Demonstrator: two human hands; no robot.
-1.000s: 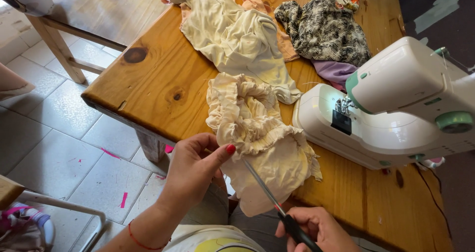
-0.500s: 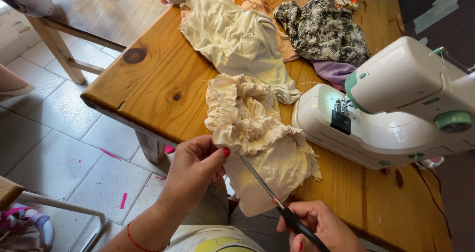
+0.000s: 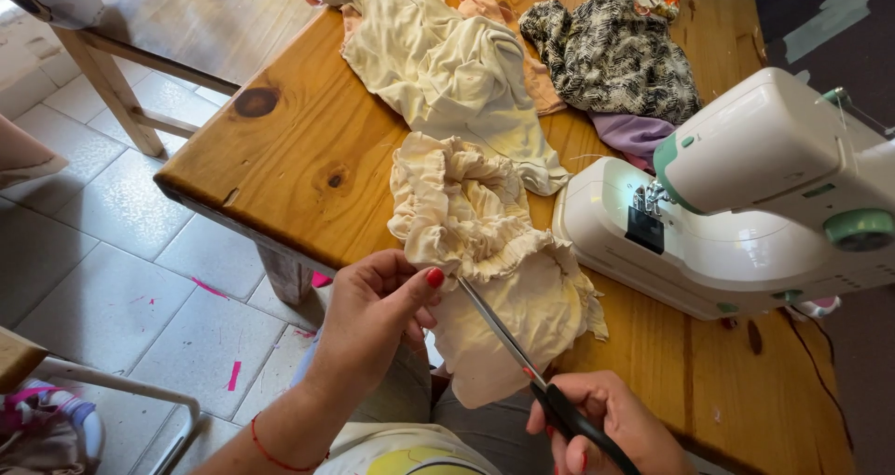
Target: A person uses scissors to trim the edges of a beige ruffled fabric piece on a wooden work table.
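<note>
Wooden table (image 3: 280, 149), ruffled cream garment (image 3: 485, 251) — gathered, crumpled, scissors (image 3: 522, 363) touching.

Bright, even daylight, sharp throughout; soft glare on the wooden table (image 3: 280, 158), faint shadows

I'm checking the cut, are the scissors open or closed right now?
Nearly closed: the scissors show as one thin line of blades, tips at the ruffled cream cloth by the left hand; the right hand grips the handles.
</note>
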